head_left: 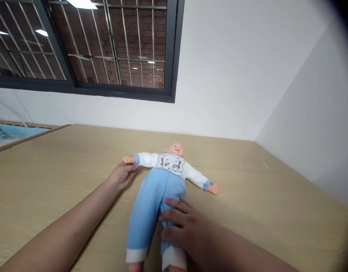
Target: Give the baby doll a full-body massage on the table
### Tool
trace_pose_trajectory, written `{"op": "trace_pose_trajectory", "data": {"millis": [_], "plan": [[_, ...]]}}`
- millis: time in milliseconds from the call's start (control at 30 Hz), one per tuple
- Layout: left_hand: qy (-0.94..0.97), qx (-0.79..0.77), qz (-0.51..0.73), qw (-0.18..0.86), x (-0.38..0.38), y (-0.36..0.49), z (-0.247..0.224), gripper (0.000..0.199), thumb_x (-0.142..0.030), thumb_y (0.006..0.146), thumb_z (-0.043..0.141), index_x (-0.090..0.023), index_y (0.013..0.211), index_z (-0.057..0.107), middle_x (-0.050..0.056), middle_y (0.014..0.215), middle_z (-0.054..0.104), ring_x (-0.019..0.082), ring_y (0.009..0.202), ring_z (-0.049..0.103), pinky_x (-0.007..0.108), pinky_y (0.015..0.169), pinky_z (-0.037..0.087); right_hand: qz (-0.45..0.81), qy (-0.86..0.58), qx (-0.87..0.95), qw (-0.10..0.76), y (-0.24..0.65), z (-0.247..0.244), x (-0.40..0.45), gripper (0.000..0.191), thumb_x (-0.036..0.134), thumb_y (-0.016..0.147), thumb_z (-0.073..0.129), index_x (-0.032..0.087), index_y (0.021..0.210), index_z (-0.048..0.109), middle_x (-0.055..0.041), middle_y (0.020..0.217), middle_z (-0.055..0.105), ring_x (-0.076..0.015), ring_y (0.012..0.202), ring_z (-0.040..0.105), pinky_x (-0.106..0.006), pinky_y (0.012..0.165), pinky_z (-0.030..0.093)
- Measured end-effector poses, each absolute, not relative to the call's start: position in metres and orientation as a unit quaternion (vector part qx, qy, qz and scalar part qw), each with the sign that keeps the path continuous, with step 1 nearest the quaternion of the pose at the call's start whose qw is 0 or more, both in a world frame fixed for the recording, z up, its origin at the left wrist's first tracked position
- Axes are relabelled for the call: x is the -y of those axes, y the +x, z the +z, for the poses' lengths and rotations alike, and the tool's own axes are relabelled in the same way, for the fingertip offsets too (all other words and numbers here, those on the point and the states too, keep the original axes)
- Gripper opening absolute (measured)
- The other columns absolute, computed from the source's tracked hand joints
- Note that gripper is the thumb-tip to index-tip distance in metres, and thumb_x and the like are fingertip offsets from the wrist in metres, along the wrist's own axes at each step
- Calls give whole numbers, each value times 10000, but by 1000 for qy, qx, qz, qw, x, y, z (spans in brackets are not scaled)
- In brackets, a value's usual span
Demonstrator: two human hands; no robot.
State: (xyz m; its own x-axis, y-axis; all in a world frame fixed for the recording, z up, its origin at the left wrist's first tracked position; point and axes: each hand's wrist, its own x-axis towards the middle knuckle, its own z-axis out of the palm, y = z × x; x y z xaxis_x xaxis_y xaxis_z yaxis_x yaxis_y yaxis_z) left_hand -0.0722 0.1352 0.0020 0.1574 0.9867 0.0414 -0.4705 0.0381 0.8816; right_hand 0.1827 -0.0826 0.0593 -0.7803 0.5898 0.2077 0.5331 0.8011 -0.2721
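A baby doll [176, 150] lies on its back on the tan tabletop, head away from me, arms spread. It wears a white top [171, 164] with an elephant face on it and light blue trousers [151, 196] with white cuffs. My left hand [125, 175] pinches the blue sleeve cuff [137, 158] of the doll's arm on the left, just below its small hand. Across the trouser leg on the right rests my right hand [181, 223], its fingers apart and touching the cloth. The doll's feet are cut off by the lower frame edge.
The tan surface [247, 211] meets a white wall [219, 75] at the back and right. A barred window [114, 45] is set above. A blue-lined container [23, 131] stands at the far left. A thin white strand [265, 163] lies on the right.
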Motion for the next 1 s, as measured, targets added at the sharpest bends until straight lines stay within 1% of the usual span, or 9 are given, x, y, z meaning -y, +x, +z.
{"op": "trace_pose_trajectory", "data": {"millis": [167, 233, 333, 433, 533, 633, 800, 900, 1000], "plan": [[400, -307, 539, 675, -133, -64, -12, 379, -280, 708, 852, -148, 1007, 660, 95, 991, 694, 233, 874, 678, 307, 709, 591, 147, -264, 938, 170, 179, 57, 78, 374, 501, 942, 595, 210, 1174, 627, -70, 1321, 610, -259, 1351, 440, -442, 1155, 308], [393, -282, 536, 692, -132, -64, -11, 443, -380, 736, 843, -165, 1074, 654, 109, 1094, 687, 265, 978, 671, 346, 775, 596, 132, -252, 940, 186, 175, 48, 77, 296, 430, 953, 587, 222, 1161, 622, -38, 1284, 636, -229, 1281, 498, -420, 1125, 321], [380, -250, 526, 719, -130, -63, -7, 545, -487, 746, 830, -167, 1145, 642, 135, 1220, 655, 313, 1135, 622, 412, 895, 572, 84, -235, 945, 212, 168, 29, 76, 168, 346, 992, 541, 255, 1116, 609, 16, 1265, 647, -208, 1248, 503, -411, 1097, 303], [392, -270, 536, 698, -126, -59, -6, 600, -576, 720, 826, -160, 1116, 651, 150, 1193, 666, 334, 1131, 623, 435, 900, 561, 70, -234, 942, 230, 162, 13, 76, 193, 354, 1013, 514, 282, 1182, 573, 7, 1182, 665, -205, 1155, 541, -413, 1028, 342], [432, -303, 552, 646, -119, -56, -7, 629, -499, 602, 916, -151, 1058, 659, 142, 1083, 696, 340, 1059, 652, 435, 887, 556, 77, -234, 924, 292, 159, 7, 76, 475, 426, 978, 546, 247, 1398, 415, -52, 1068, 657, -216, 998, 587, -404, 922, 419], [472, -338, 539, 610, -112, -52, -6, 622, -358, 520, 954, -121, 1013, 658, 137, 1005, 707, 338, 978, 673, 438, 856, 558, 83, -220, 902, 363, 158, 6, 76, 665, 464, 944, 573, 190, 1473, 277, -100, 1066, 629, -240, 961, 598, -414, 881, 455], [484, -384, 560, 552, -111, -50, -13, 505, -398, 597, 890, -123, 949, 653, 110, 941, 708, 286, 850, 682, 403, 787, 554, 69, -212, 884, 412, 156, 4, 79, 541, 473, 1003, 465, 197, 1437, 297, -87, 1008, 606, -225, 881, 587, -414, 842, 454], [529, -430, 552, 480, -114, -53, -19, 421, -392, 658, 838, -137, 930, 641, 83, 907, 700, 257, 812, 668, 370, 761, 538, 10, -207, 896, 393, 151, 3, 79, 433, 406, 1018, 444, 212, 1392, 344, -48, 943, 600, -188, 778, 545, -393, 787, 435], [577, -477, 523, 409, -114, -55, -21, 352, -383, 687, 780, -147, 907, 639, 70, 883, 698, 263, 825, 661, 347, 736, 522, -62, -210, 902, 372, 144, -5, 78, 372, 327, 977, 521, 276, 1336, 438, -4, 897, 599, -158, 711, 503, -361, 741, 411]]}}
